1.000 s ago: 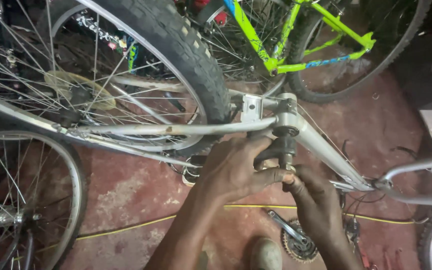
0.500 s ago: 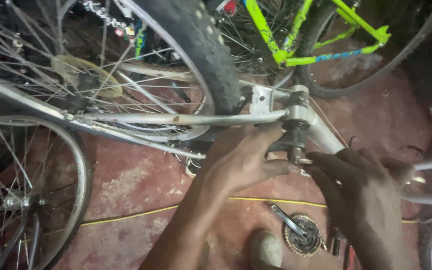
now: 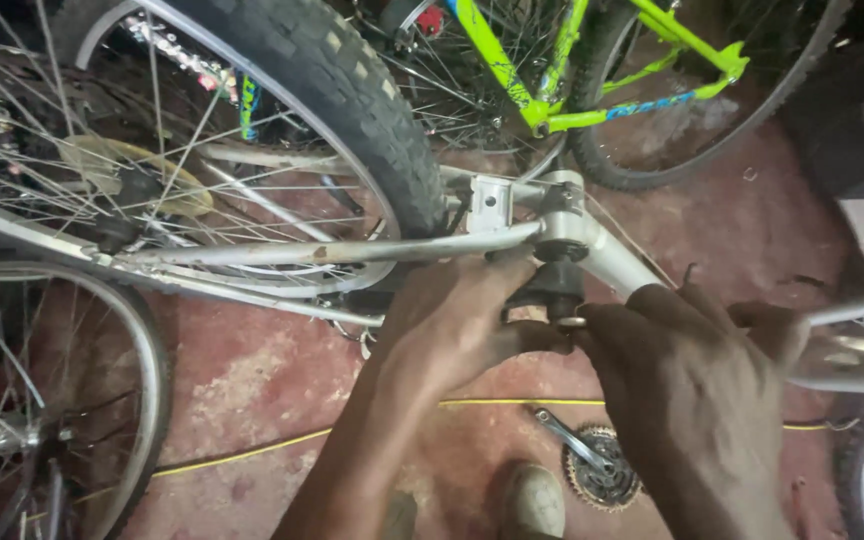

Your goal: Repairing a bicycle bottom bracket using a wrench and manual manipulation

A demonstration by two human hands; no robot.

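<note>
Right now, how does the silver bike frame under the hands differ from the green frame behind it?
The silver frame is bare, scuffed metal, close up, with the left hand and right hand at its black bottom-bracket axle. The green frame is bright painted, farther back, untouched. Both stand over the red floor.

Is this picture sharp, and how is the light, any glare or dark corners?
Head view: the left hand and right hand look slightly soft; the silver frame catches bright glare; the red floor is evenly lit; the top right corner falls into deep shadow.
</note>
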